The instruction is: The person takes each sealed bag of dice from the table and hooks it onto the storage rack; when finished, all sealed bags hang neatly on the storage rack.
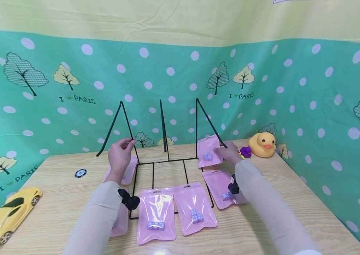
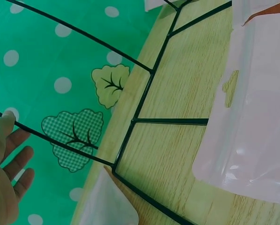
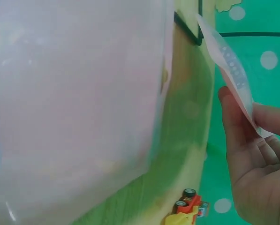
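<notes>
A black wire display rack (image 1: 163,131) with three slanting prongs stands on the table. My left hand (image 1: 119,156) pinches its left upright wire, the thumb lying on the wire in the left wrist view. With my right hand (image 1: 228,153) I grip the edge of a pink zip pouch (image 1: 206,146) holding lilac dice, beside the rack's right upright. The right prong's tip overlaps that hand in the head view. Below it another pink pouch (image 1: 215,181) with dice leans out to the right. Two more dice pouches, a left one (image 1: 155,209) and a right one (image 1: 192,198), are at the rack's front.
Further pink pouches, one at the back (image 1: 130,171) and one at the front (image 1: 122,219), are on the rack's left side, partly behind my left arm. A yellow toy car (image 1: 7,216), a poker chip (image 1: 80,173), a rubber duck (image 1: 262,144) and a small purple toy (image 1: 245,152) lie around.
</notes>
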### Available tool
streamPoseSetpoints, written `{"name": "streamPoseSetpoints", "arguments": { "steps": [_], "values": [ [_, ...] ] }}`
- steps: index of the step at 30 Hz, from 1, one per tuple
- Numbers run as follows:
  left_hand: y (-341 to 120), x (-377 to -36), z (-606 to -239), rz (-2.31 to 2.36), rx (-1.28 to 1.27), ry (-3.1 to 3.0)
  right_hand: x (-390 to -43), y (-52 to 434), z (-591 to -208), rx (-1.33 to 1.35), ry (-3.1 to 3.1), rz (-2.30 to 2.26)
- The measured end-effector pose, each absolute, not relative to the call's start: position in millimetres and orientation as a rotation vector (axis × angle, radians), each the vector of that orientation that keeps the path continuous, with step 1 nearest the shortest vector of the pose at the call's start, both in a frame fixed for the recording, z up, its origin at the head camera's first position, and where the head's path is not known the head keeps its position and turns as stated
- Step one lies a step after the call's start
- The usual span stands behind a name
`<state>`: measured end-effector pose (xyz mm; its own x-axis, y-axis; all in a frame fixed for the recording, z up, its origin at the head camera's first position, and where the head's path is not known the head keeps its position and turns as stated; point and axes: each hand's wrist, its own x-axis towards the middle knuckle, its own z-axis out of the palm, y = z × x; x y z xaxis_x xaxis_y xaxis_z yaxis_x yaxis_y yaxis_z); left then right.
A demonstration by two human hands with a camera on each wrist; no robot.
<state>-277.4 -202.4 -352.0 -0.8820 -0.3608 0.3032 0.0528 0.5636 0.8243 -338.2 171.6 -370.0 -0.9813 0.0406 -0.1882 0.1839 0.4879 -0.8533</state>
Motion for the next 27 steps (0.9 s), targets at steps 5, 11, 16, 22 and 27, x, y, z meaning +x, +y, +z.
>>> {"name": "streamPoseSetpoints", "arguments": {
  "steps": [5, 11, 16, 22, 27],
  "values": [
    [-200.5, -277.8, -352.0, -1.260, 0.252, -2.355, -326.9, 176.7, -358.9, 0.040, 2.694, -1.462],
    [-201.2, -276.3, -350.8, -1.267, 0.253, -2.359, -320.8, 182.1, -351.4, 0.001, 2.755, -1.416],
    [-202.9, -275.8, -350.3, -1.271, 0.254, -2.361, -317.0, 186.3, -347.6, -0.016, 2.770, -1.434],
    [-204.3, -277.1, -351.9, -1.275, 0.248, -2.348, -309.2, 194.1, -344.9, -0.092, 2.804, -1.465],
    [-203.3, -277.5, -352.0, -1.275, 0.238, -2.336, -297.4, 202.0, -340.8, -0.107, 2.809, -1.505]
  ]
}}
